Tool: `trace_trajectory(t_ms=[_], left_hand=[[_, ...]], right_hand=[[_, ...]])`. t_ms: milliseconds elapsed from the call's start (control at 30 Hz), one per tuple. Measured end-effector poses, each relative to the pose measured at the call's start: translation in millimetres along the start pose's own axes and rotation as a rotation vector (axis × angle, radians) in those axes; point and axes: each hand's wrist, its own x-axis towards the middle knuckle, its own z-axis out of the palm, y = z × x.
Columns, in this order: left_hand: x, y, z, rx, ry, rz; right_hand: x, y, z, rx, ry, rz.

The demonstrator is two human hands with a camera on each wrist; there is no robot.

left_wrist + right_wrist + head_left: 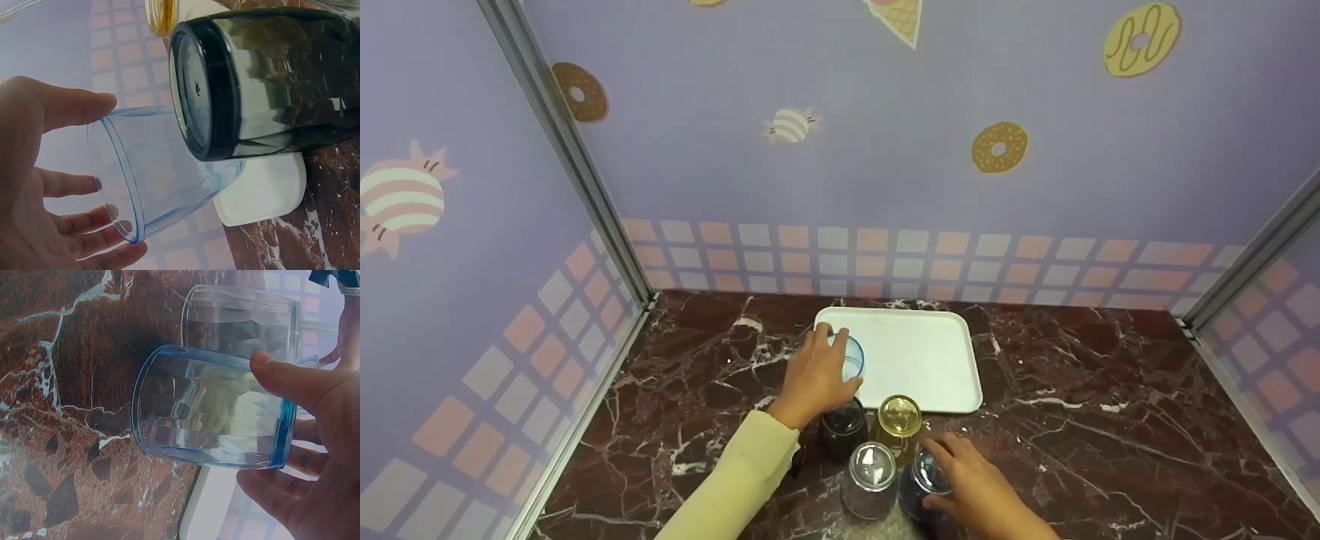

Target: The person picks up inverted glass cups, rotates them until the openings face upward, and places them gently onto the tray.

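My left hand (816,375) holds a light blue drinking glass (853,360) at the left end of a white tray (922,360). In the left wrist view the glass stands mouth up, with the thumb on one side of its rim and fingertips on the other. Low on the right, my right hand (982,487) grips a blue glass (208,410) near its thick base. That glass is upside down, its mouth toward the marbled tabletop. Right beside it stands an upturned clear glass (870,487).
An upturned yellow glass (898,431) and a dark glass (844,442) stand just in front of the tray, the dark one close under my left wrist. A patterned wall (885,187) rises behind the marbled tabletop (1080,420), with side panels left and right.
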Motion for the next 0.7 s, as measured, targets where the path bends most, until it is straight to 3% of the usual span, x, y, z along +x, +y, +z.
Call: trace_trajectory(t_ms=[433,700], left_hand=[[4.1,-4.2,6.0,0.031,-0.034,-0.009],[4.6,-8.5,14.7,0.029,-0.009,0.004]], right_hand=[[-1,0,1.0,-0.006,0.03,-0.033],[0,0,0.5,0.009,0.023,-0.026]])
